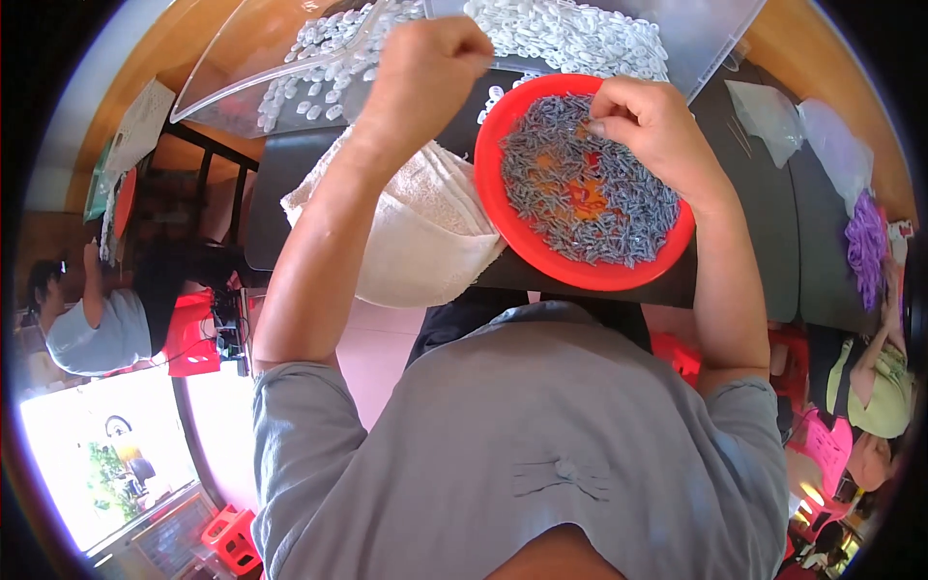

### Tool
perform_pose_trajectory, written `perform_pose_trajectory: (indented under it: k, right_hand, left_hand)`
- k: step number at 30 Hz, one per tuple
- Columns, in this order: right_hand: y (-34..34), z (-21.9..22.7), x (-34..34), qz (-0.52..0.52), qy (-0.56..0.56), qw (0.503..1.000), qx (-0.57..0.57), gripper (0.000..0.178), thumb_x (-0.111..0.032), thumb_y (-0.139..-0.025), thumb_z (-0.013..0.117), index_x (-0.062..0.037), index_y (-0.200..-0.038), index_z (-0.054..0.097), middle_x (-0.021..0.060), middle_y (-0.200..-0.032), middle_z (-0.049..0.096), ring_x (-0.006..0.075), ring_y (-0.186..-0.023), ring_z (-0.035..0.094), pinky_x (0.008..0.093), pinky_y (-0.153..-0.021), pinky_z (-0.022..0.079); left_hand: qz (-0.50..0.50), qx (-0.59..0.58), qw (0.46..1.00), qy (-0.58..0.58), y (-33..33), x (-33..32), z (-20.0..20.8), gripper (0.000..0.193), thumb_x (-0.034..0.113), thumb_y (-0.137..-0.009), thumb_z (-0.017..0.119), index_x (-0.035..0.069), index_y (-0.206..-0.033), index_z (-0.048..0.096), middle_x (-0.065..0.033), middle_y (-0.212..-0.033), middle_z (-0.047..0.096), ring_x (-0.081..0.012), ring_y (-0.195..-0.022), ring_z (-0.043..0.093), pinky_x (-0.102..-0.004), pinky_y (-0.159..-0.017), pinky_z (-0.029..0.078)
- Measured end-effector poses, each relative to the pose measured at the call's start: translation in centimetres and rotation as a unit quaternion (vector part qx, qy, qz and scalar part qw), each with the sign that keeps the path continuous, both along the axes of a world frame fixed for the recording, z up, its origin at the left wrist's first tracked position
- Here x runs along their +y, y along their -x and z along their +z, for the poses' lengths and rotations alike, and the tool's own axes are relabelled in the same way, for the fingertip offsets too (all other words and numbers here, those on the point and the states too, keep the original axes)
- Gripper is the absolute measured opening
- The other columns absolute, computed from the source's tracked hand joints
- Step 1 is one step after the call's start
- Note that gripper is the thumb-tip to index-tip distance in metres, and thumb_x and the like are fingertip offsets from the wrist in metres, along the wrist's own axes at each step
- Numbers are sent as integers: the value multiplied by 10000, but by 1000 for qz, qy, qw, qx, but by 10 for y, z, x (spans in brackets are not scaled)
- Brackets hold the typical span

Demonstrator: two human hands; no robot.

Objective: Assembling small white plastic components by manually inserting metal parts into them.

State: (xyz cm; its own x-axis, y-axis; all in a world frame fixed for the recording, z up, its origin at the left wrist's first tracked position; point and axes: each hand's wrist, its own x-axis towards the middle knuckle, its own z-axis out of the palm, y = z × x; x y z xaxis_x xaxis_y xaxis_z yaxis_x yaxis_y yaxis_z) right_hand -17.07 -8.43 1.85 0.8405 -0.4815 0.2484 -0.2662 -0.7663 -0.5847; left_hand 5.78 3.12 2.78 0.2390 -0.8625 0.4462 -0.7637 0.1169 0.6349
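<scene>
My left hand is closed, held up at the near side of a clear plastic bin full of small white oval pieces. Whatever lies in its fingers is hidden from this angle. Over the far right part of a round red basin, my right hand pinches with thumb and forefinger; what it grips is too small to name. Many short, thin grey rod-like pieces fill the basin, thinner at the middle where the red and orange bottom shows. Left of the basin lies a folded cream towel, partly under my left forearm.
The dark table carries a clear plastic bag and thin sticks at the right. A purple bundle hangs at the far right. Other people sit at the left and right.
</scene>
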Motion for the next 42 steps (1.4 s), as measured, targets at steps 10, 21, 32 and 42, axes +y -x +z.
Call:
perform_pose_trajectory:
  k: [10,21,32,42]
  right_hand:
    - [0,-3,-6,32,-95,995,15,66,-25,-830,627,12,-816,574,-5,-688,540,59,-650,471,243,-599,391]
    - [2,-3,-4,49,-141,986,-70,50,-34,-853,607,-4,-825,580,-43,-702,523,32,-652,457,214,-576,374]
    - [6,15,2,38,-251,965,-62,146,-173,-914,574,-49,-854,621,-16,-670,559,52,-587,513,197,-504,360]
    - [13,23,-3,25,-336,936,-98,199,-223,-912,585,-47,-830,628,-16,-641,558,64,-561,540,189,-489,350]
  left_hand:
    - [-47,-22,985,-167,-23,-13,-44,219,109,-724,724,-29,-876,648,-90,-729,633,-179,-689,581,-325,-658,473]
    - [-1,-9,993,-116,-21,-10,-47,139,81,-717,735,14,-805,651,-46,-690,613,-143,-635,549,-292,-591,449]
    - [-125,87,988,36,59,-10,-12,122,-4,-827,664,-1,-949,669,-28,-834,632,-108,-737,587,-235,-684,478]
    - [-127,30,987,94,81,-10,0,91,-5,-823,667,-26,-899,623,-80,-802,580,-173,-712,588,-272,-669,470]
